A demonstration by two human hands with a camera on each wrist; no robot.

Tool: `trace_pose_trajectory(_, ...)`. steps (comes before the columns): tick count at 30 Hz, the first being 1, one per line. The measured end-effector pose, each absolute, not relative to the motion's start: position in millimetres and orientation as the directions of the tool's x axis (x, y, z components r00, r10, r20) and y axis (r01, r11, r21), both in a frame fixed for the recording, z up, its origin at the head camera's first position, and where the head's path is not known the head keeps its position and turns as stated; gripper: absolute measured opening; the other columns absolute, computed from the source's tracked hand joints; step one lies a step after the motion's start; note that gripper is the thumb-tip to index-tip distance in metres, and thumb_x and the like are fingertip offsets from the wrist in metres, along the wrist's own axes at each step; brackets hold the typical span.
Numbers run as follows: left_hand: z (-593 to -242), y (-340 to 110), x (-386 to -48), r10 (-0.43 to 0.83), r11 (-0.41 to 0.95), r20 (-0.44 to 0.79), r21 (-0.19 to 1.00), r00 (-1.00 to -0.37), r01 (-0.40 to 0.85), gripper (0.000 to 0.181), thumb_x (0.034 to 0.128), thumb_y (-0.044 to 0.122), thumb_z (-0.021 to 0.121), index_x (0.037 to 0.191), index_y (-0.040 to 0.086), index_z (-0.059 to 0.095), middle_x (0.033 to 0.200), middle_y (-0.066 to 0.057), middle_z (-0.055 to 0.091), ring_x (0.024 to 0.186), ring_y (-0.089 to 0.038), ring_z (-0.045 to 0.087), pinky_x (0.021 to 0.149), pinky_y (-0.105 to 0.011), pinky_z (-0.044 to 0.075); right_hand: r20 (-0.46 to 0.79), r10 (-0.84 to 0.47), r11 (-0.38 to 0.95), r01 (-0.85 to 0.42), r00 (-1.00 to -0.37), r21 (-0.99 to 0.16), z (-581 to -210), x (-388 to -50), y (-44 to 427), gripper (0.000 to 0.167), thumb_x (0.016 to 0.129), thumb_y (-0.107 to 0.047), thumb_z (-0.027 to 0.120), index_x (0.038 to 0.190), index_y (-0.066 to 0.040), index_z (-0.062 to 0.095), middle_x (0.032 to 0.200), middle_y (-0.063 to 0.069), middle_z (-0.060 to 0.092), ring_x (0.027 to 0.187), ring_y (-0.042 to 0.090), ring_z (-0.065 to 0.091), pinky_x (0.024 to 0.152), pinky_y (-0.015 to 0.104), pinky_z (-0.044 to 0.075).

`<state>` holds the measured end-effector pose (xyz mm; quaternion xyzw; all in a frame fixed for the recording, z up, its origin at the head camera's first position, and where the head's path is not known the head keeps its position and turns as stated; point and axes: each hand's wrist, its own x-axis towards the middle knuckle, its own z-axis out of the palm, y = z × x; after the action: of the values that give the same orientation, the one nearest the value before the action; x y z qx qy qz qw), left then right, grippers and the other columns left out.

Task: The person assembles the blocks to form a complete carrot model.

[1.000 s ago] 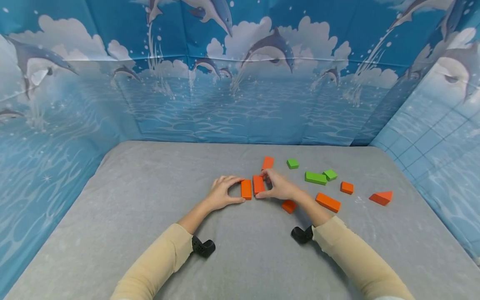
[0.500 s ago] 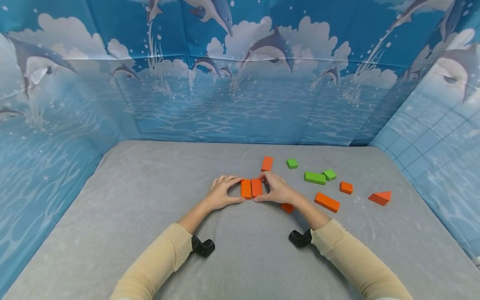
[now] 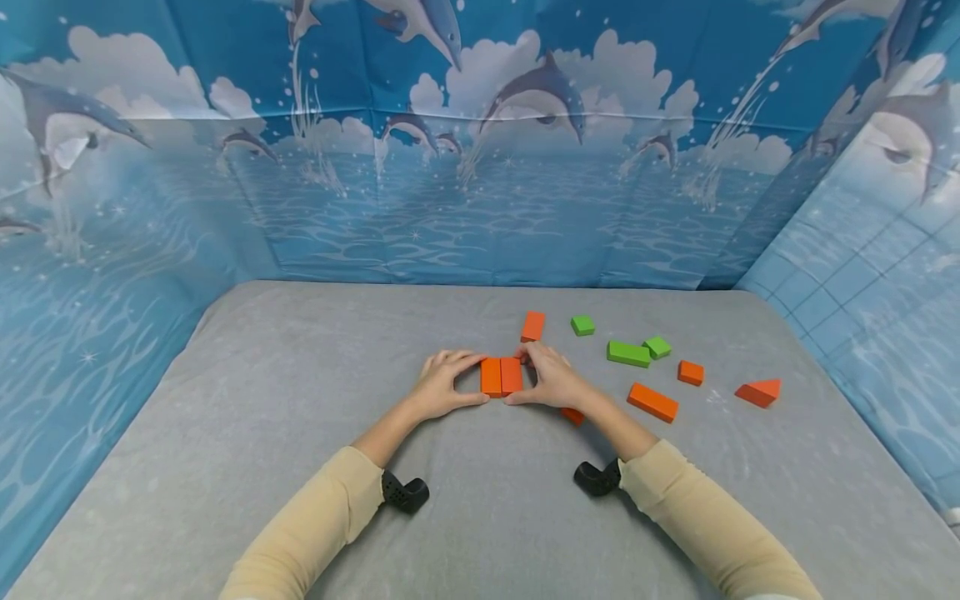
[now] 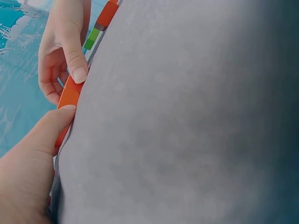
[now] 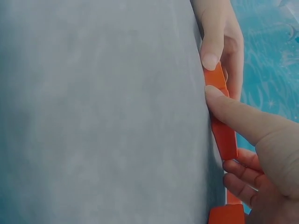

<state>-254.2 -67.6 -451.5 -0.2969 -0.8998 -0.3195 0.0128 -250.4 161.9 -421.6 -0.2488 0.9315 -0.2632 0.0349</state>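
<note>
Two orange blocks lie side by side on the grey cloth, long sides touching: the left block (image 3: pixel 491 377) and the right block (image 3: pixel 512 376). My left hand (image 3: pixel 442 387) grips the left block at its ends, thumb at the near end and fingers at the far end. The right block's two ends are held the same way by my right hand (image 3: pixel 553 379). In the left wrist view my left thumb (image 4: pixel 49 128) presses the near end of an orange block (image 4: pixel 69 95). The right wrist view has my right thumb (image 5: pixel 243 114) against an orange block (image 5: pixel 225 140).
Behind my right hand lies another orange block (image 3: pixel 533 326). Further right are green blocks (image 3: pixel 628 353), a long orange block (image 3: pixel 652 402), a small orange block (image 3: pixel 691 372) and an orange triangular block (image 3: pixel 760 392). One orange block (image 3: pixel 573 416) is partly under my right wrist. A dolphin-print curtain (image 3: pixel 480 208) surrounds the cloth.
My right hand has moved left with its orange block, closing the gap to the left block. My left hand has stayed in place.
</note>
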Motion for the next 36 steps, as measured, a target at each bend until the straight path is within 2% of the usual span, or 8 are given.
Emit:
trace_pose_trajectory(9,-450,-68,-253,0.523,0.621,0.199,0.577,-0.829,0.530,0.064,0.0779,0.036,0.072,0.134,0.015,0.049,0.134,-0.005,0.046,0.113,-0.024,0.039,0.099,-0.048,0.021,0.055,-0.488,0.740,-0.446,-0.871,-0.503,-421,-251,162,0.073,0.070,-0.042,0.077,0.121,-0.001,0.046,0.113,0.013,0.052,0.104,0.027,0.047,0.086,0.047,0.036)
trace_pose_trajectory(13,-451,-69,-253,0.525,0.620,0.205,0.573,-0.826,0.536,0.064,0.0779,0.036,0.072,0.134,0.015,0.049,0.134,-0.005,0.047,0.114,-0.024,0.039,0.099,-0.048,0.022,0.026,-0.498,0.685,-0.412,-0.867,-0.601,-413,-259,166,0.069,0.075,-0.037,0.074,0.123,0.002,0.042,0.115,0.016,0.050,0.103,0.029,0.048,0.087,0.044,0.039)
trace_pose_trajectory(17,-451,-69,-254,0.530,0.619,0.199,0.574,-0.825,0.536,0.065,0.0779,0.037,0.071,0.134,0.015,0.048,0.134,-0.006,0.047,0.115,-0.024,0.039,0.099,-0.048,0.021,0.033,-0.441,0.650,-0.344,-0.897,-0.678,-402,-276,177,0.063,0.081,-0.030,0.069,0.125,0.004,0.040,0.118,0.020,0.047,0.105,0.033,0.046,0.088,0.045,0.039)
trace_pose_trajectory(24,-452,-69,-255,0.531,0.627,0.198,0.562,-0.824,0.539,0.064,0.0786,0.037,0.071,0.134,0.015,0.048,0.133,-0.006,0.047,0.117,-0.026,0.038,0.100,-0.049,0.021,0.082,-0.355,0.683,-0.318,-0.931,-0.657,-405,-302,192,0.071,0.082,-0.025,0.070,0.136,0.004,0.034,0.133,0.023,0.037,0.115,0.037,0.040,0.095,0.051,0.034)
trace_pose_trajectory(30,-452,-68,-255,0.534,0.636,0.186,0.554,-0.825,0.537,0.065,0.0789,0.037,0.070,0.135,0.015,0.047,0.134,-0.006,0.046,0.119,-0.026,0.037,0.101,-0.048,0.021,0.025,-0.322,0.685,-0.251,-0.946,-0.683,-413,-308,196,0.074,0.082,-0.027,0.069,0.139,0.002,0.030,0.138,0.022,0.030,0.122,0.036,0.035,0.100,0.053,0.028)
trace_pose_trajectory(36,-450,-68,-255,0.536,0.631,0.180,0.564,-0.825,0.533,0.065,0.0788,0.037,0.070,0.135,0.015,0.046,0.135,-0.006,0.046,0.119,-0.026,0.037,0.101,-0.048,0.020,-0.021,-0.308,0.705,-0.213,-0.951,-0.677,-419,-311,196,0.076,0.084,-0.027,0.067,0.141,0.001,0.027,0.140,0.023,0.029,0.123,0.036,0.034,0.101,0.051,0.027)
